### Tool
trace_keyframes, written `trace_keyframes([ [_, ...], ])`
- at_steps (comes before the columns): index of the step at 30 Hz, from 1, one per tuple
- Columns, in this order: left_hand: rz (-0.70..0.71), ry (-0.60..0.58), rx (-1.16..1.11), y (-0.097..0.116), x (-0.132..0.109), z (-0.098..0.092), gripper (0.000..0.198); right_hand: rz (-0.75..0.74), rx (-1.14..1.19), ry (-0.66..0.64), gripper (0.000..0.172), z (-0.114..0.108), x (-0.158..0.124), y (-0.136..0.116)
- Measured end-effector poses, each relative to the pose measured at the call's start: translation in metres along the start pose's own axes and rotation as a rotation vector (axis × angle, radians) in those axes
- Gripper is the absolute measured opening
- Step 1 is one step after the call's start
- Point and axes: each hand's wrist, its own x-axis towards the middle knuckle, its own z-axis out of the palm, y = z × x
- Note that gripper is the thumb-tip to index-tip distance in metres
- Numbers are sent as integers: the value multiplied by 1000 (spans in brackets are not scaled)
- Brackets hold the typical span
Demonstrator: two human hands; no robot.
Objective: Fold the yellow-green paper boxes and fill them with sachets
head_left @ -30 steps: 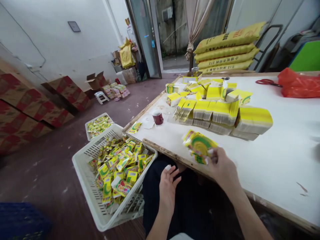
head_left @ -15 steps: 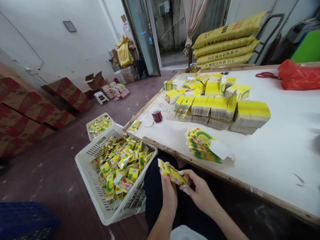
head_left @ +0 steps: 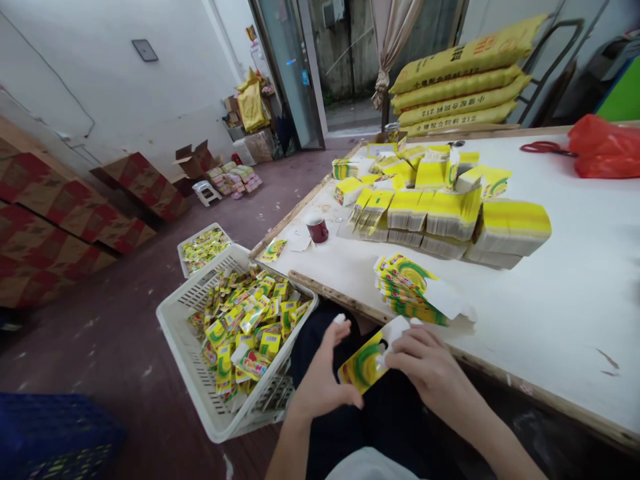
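White plastic makes up the crate (head_left: 197, 380) at lower left; at lower centre, the left hand's (head_left: 320, 383) fingers spread wide beside the yellow packet (head_left: 365, 363), its upper-right end pinched in the right hand's (head_left: 425, 363) fingers. A light pinch should avoid creases.

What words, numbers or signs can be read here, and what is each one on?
"小猪配合饲料 212": bottom sack.
"212": third sack down, with small characters beside it.
Top sack: large characters too distorted to read.
Packet in the right hand: nothing legible.
Loose packets in the basket: colourful lettering and barcodes, too small.
Blue door sticker: too small.
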Motion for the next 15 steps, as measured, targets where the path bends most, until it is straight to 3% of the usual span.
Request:
trace_keyframes([
  [2, -97, -110, 128, 4, 0, 13, 97, -3, 20, 14, 28, 10, 0, -5],
  [3, -132, -109, 158, 4, 0, 22, 84, 42, 31, 93, 27, 17, -1, -5],
  [5, -164, -33, 192, 0, -1, 40, 66, 226, 84, 321, 37, 36, -5, -3],
  [7, -154, 48, 229, -7, -4, 54, 69, 475, 263, 479, 56, 54, -8, 2],
  [11, -16, 101, 342, -22, -11, 62, 69, 877, 897, 400, 74, 75, -9, 6],
  [15, 167, 137, 416, -27, -11, 61, 65, 976, 1152, 445, 98, 76, -5, -3],
])
